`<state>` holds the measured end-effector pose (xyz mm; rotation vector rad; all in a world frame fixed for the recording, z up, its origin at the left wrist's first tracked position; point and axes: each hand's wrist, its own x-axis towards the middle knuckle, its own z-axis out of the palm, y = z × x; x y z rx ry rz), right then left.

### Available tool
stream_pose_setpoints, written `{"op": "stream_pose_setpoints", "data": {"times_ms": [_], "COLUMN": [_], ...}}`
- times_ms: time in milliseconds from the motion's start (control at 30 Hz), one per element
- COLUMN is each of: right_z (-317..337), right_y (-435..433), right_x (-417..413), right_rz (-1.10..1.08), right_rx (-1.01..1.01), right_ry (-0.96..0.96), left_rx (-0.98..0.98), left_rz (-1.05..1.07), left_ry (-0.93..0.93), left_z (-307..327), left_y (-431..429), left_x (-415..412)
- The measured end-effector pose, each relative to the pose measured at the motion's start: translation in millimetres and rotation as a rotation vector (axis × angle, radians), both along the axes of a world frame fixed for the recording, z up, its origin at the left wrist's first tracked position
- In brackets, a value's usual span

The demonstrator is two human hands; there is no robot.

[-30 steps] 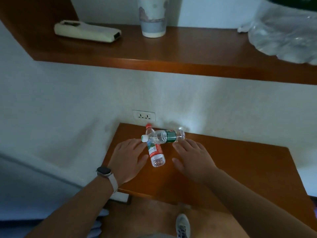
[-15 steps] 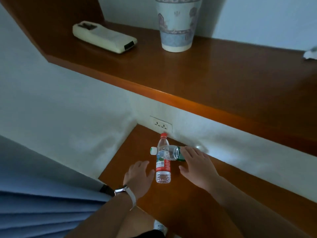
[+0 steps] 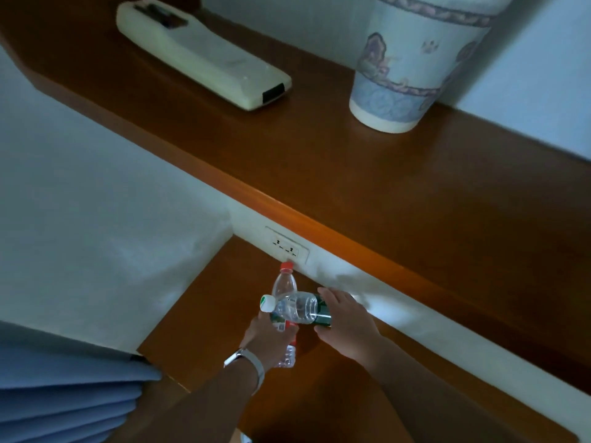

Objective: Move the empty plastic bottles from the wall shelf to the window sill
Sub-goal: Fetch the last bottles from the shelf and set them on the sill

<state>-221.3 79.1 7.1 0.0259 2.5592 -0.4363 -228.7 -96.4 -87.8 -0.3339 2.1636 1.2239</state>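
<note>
Two clear bottles lie crossed on the lower wooden shelf point(image 3: 204, 302), close to its back edge under the wall socket point(image 3: 287, 245) and toward its left end. The red-capped bottle point(image 3: 284, 284) points its cap at the wall; the green-labelled bottle point(image 3: 297, 307) lies across it. Stacked so, each can be taken by a separate hand. The left hand point(image 3: 270, 338) has its fingers closed around the red-capped bottle's body. The right hand point(image 3: 347, 321) curls around the base end of the green-labelled bottle — thumb beneath, fingers over the top.

Half a second ago both hands were open and beside the bottles, the left one short of them — now both have a grip. The view has also come nearer, so the remote point(image 3: 201, 55) and paper cup point(image 3: 412, 65) on the upper shelf point(image 3: 319, 155) loom larger.
</note>
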Motion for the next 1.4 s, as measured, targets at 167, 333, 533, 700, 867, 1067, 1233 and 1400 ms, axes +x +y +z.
{"op": "stream_pose_setpoints", "data": {"times_ms": [167,333,533,700,867,1067,1233,1400], "right_z": [-3,-16,-39,-55,-47,-44,-32,-3], "right_y": [-13,-17,-9,0,-3,2,6,1], "right_x": [-10,-18,-13,0,18,38,59,75], "right_rz": [0.065,0.008,0.011,-0.051,-0.357,-0.664,-0.660,-0.576], "right_rx": [-0.023,0.019,0.051,-0.010,-0.281,-0.561,-0.722,-0.791], "right_ry": [-0.094,-0.061,0.184,0.300,0.303,0.211,0.172,0.177], "left_rx": [0.016,0.013,0.034,0.067,0.156,0.200,0.175,0.139], "left_rz": [-0.008,-0.070,-0.092,-0.032,0.081,0.096,0.081,0.141], "left_ry": [-0.021,-0.026,-0.045,-0.052,-0.038,0.028,0.089,0.183], "left_z": [1,1,0,0,4,24,49,77], "left_y": [1,-1,-7,-13,-18,-22,-21,-28], "left_x": [-8,-15,-17,-10,3,19,43,73]}}
